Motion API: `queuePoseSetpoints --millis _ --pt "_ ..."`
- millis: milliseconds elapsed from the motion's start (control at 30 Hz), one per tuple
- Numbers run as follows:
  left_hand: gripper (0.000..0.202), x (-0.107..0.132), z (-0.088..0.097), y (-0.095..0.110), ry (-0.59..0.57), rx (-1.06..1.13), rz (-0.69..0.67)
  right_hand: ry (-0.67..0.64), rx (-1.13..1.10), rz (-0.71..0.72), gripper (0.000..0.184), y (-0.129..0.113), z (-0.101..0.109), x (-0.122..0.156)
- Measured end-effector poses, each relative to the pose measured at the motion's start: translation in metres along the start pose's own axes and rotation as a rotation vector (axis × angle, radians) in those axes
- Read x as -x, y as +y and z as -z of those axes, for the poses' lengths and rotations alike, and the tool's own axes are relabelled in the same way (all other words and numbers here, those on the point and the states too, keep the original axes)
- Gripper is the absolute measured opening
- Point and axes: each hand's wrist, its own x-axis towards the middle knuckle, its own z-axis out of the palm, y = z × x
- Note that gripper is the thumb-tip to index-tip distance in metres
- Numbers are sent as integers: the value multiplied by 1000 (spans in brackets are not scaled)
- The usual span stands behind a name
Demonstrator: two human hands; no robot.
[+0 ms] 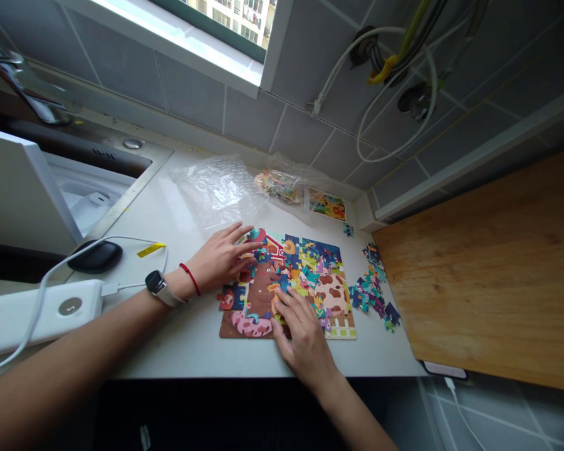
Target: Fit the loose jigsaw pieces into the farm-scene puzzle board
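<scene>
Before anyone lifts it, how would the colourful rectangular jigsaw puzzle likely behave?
Lifted by an edge, the jigsaw puzzle would probably sag or split, since seams cross it. It seems light for its size, as the loose multicoloured pieces beside it look thin. Pushed, it might slide: the pale flat counter looks smooth.

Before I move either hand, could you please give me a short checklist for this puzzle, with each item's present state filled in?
1. Left hand steadying the upper left: cannot tell; it lies over that part, but its pressure does not show.
2. Right hand over the puzzle: ok, at the lower middle.
3. Pieces beneath the hands seated: cannot tell, hidden.
4. Every piece fitted: not ok; loose pieces lie to the right, by the wooden board.
5. Clear plastic off the picture: ok, it lies behind.
</scene>
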Motion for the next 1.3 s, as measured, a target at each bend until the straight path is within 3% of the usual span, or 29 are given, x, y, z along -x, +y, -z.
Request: queuePoseSetpoints --millis 133,467,1033,1300 --pt "42 1 -4 2 -80 -41 21 86 39 -18 38 -2 -12 5" --pt "42 -2 -5 -3 -56 -60 61 116 31 -39 41 -2 -17 7" --pt "27 -1 8 14 168 -124 -36 194 -35 -59 32 -4 -20 9" --pt "34 -3 -1 9 337 -206 -97 154 -78 -70 33 0 -22 12"
